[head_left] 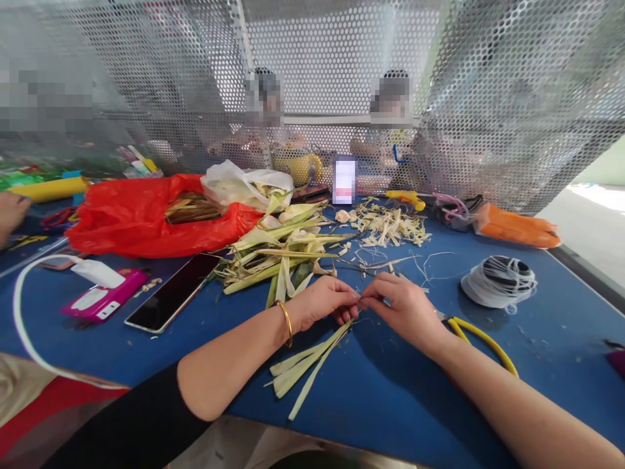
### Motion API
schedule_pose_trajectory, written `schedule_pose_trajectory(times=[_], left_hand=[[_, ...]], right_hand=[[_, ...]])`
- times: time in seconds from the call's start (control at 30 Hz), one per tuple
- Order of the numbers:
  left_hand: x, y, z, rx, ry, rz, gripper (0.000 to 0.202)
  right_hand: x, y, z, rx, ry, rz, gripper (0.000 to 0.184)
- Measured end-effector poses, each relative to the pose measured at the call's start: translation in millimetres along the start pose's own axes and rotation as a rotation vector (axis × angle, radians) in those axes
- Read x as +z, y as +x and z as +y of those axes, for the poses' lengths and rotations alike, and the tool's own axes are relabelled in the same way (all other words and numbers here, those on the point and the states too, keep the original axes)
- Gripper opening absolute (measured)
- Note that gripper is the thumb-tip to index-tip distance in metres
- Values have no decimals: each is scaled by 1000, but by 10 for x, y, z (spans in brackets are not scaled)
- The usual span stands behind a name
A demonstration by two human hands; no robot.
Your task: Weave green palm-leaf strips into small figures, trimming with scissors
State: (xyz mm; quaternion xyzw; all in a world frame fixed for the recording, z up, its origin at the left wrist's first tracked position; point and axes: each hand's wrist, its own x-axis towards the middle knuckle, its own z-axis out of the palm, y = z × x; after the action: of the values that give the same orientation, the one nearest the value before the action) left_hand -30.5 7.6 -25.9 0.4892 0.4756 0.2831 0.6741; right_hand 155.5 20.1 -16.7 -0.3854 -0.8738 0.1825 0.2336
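My left hand [325, 301], with a gold bangle on the wrist, pinches the top of a bundle of pale green leaf strips [307, 359] that trails toward me over the blue table [390, 391]. My right hand [403, 306] meets it fingertip to fingertip, pinching the same end of the strips. Both hands are closed. A pile of green and cream leaf stalks [283, 251] lies just beyond my hands.
A red plastic bag [137, 218] and a white bag [244, 185] hold more leaves. Trimmings [390, 225], a spool of white thread [498, 281], yellow-handled scissors [483, 339], a dark phone [170, 293] and a pink phone [105, 299] lie around. Two people sit behind the perforated screen [488, 98].
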Motion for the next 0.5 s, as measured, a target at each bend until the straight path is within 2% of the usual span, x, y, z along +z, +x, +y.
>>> schedule_pose_trajectory(times=[0.1, 0.3, 0.5], left_hand=[[8, 1, -4, 0, 13, 17, 29], [11, 3, 1, 0, -10, 56, 24], [-10, 18, -1, 4, -64, 120, 25]], right_hand=[[-3, 1, -10, -67, -38, -8, 18], [9, 15, -8, 58, 170, -4, 18], [-15, 15, -16, 58, 202, -83, 16]])
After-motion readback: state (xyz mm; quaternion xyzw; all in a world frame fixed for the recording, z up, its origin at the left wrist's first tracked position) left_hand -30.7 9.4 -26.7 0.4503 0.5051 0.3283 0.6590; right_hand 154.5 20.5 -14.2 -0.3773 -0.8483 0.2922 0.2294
